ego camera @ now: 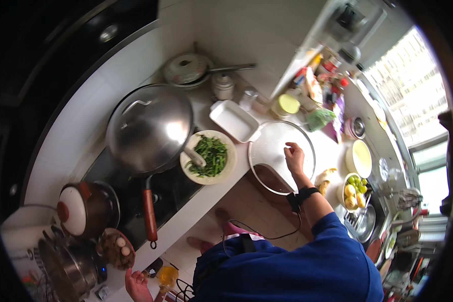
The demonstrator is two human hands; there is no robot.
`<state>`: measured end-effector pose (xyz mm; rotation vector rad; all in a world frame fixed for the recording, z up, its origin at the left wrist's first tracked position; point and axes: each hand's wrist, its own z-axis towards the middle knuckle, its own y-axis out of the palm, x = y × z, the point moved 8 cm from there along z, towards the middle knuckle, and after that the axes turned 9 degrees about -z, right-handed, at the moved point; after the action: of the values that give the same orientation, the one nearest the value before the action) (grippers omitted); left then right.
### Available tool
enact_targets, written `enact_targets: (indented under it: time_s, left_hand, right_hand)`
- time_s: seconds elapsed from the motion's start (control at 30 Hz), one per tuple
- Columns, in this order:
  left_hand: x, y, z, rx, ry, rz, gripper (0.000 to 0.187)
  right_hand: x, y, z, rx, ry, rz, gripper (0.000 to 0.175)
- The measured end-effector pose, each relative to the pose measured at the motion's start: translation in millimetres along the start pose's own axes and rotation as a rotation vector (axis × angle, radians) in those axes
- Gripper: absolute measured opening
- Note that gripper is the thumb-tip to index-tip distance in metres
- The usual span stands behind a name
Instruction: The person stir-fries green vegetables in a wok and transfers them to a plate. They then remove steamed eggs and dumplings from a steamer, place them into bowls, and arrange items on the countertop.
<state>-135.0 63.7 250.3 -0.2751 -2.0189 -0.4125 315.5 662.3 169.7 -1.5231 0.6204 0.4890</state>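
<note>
My right hand (pixel 294 155) is over a large glass lid (pixel 264 145) with a metal rim, its fingers curled at the lid's middle, where the knob is hidden. The lid juts past the counter's edge. My left hand (pixel 136 285) is low in the picture, near a plate (pixel 130 247) with eggs on it, fingers partly bent and nothing seen in them; whether a fingertip touches the plate cannot be told. A plate (pixel 226 177) of cut green vegetables (pixel 213 158) with a white spoon (pixel 194 156) lies between the lid and a wok covered by a domed metal lid (pixel 151 128).
The wok's wooden handle (pixel 149 215) points over the counter's front edge. A white rectangular dish (pixel 236 120) sits behind the vegetables. A lidded pot (pixel 83 209) and a steel pot (pixel 66 264) stand at left. A fruit bowl (pixel 341 192) is at right. A cable (pixel 264 236) hangs from my right wrist.
</note>
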Motion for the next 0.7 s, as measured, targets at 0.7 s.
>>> enact_targets:
  time_s: [0.7]
  left_hand:
    - [-46.8, -64.8, -11.0, 0.148, -0.106, -0.096, 0.034]
  right_hand:
    - [70.8, 26.8, 55.2, -0.139, -0.39, -0.523, 0.042]
